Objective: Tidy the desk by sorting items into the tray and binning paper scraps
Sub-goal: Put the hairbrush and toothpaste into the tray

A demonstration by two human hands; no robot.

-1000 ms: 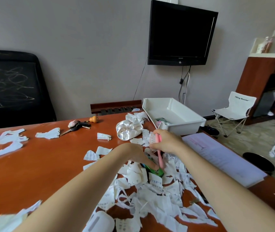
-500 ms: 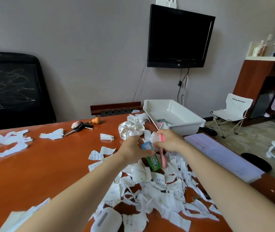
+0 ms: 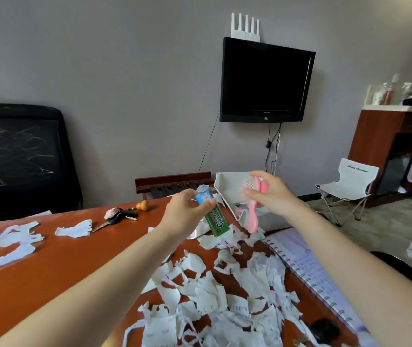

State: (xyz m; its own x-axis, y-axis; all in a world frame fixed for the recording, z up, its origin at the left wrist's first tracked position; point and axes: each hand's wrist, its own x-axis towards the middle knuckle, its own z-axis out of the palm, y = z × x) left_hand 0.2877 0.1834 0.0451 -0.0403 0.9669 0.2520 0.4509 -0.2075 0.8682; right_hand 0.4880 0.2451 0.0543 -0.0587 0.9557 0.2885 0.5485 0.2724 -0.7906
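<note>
The green gum pack (image 3: 217, 222) hangs slanted in the air, its lower end pointing down toward the desk (image 3: 49, 271). The left hand (image 3: 187, 212) pinches its top end, together with a small blue packet (image 3: 203, 198), between thumb and curled fingers. Just to the right, well clear of that pinch, the right hand (image 3: 272, 194) grips a pink hairbrush (image 3: 253, 216) by the neck, bristles facing left and handle hanging down. Both forearms reach out raised above the desk. Behind the two grips stands the white tray (image 3: 227, 184), partly hidden by the hands. Below them torn paper scraps (image 3: 225, 296) litter the desk. A spiral notebook (image 3: 307, 261) lies under the right forearm, and keys (image 3: 117, 216) lie left of the left hand.
</note>
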